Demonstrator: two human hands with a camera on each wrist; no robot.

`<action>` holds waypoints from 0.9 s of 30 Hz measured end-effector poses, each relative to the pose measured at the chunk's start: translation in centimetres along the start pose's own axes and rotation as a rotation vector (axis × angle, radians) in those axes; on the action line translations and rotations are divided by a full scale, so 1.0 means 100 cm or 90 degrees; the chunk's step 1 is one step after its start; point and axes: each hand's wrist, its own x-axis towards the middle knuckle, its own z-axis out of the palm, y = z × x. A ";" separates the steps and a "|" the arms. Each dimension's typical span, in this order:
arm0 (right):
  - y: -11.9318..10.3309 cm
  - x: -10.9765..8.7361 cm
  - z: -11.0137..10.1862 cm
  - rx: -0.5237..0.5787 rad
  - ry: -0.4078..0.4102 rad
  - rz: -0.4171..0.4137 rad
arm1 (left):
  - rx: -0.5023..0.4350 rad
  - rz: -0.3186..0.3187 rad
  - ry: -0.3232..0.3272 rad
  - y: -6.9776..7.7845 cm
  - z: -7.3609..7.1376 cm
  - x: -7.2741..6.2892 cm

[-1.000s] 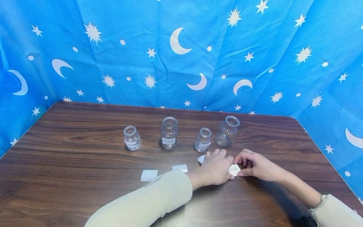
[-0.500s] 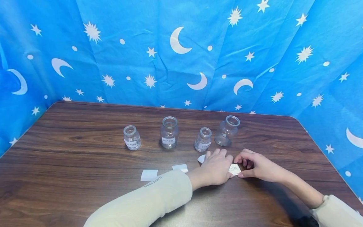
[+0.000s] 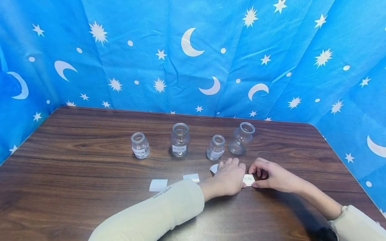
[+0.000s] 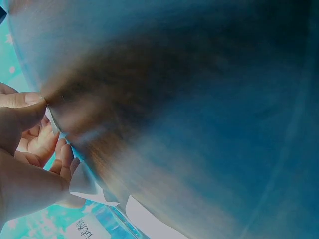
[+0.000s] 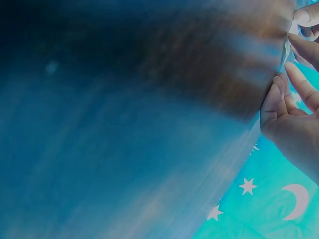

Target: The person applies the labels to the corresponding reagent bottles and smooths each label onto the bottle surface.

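Both hands meet at a small white paper label [image 3: 248, 180] with dark written characters, low over the table at right of centre. My left hand [image 3: 227, 176] covers the label's left end, its thumb at the near corner and the other fingers spread forward. My right hand [image 3: 269, 174] pinches the opposite end between thumb and index finger. From the left wrist, a thumb tip meets the label's edge [image 4: 52, 121], and a bent blank slip [image 4: 85, 184] lies by the fingers. A clear round jar [image 3: 241, 142] without a label stands just beyond the hands.
Three labelled glass jars stand in the same row: a small one [image 3: 140, 146], a taller one [image 3: 180, 141] and another small one [image 3: 215, 147]. Blank white slips [image 3: 158, 185] lie in front of them, one partly under the left sleeve [image 3: 178, 204]. A blue curtain [image 3: 144, 60] hangs behind the table.
The label shifts very slightly between the fingers. Both hands otherwise keep their places, and the jars stay where they were.
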 end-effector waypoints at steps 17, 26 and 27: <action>-0.003 -0.001 -0.003 0.147 -0.015 0.041 | -0.125 0.122 0.060 -0.013 -0.005 0.002; -0.008 -0.004 -0.008 0.261 -0.010 0.060 | -0.290 0.086 0.025 -0.021 -0.018 0.001; -0.009 -0.004 -0.009 0.283 -0.009 0.061 | -0.318 0.087 0.024 -0.022 -0.021 0.000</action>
